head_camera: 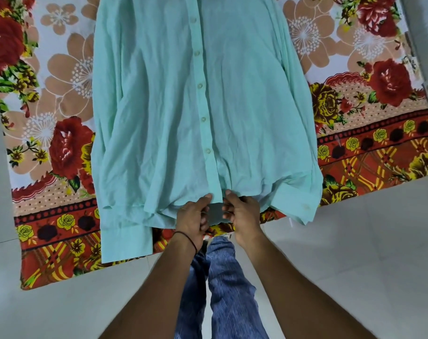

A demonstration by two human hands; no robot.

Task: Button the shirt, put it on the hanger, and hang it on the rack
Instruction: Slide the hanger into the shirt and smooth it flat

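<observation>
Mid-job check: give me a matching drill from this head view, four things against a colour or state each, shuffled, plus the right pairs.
Column one:
1 shirt
2 left hand
3 floral sheet
4 jeans

Column two:
a blue, seen between the forearms
b mint green, lying front up
c red and yellow flowers, spread under the shirt
d dark thread on its wrist, pinching the shirt's bottom edge

Pairs: 1-b; 2-d; 3-c; 4-a
</observation>
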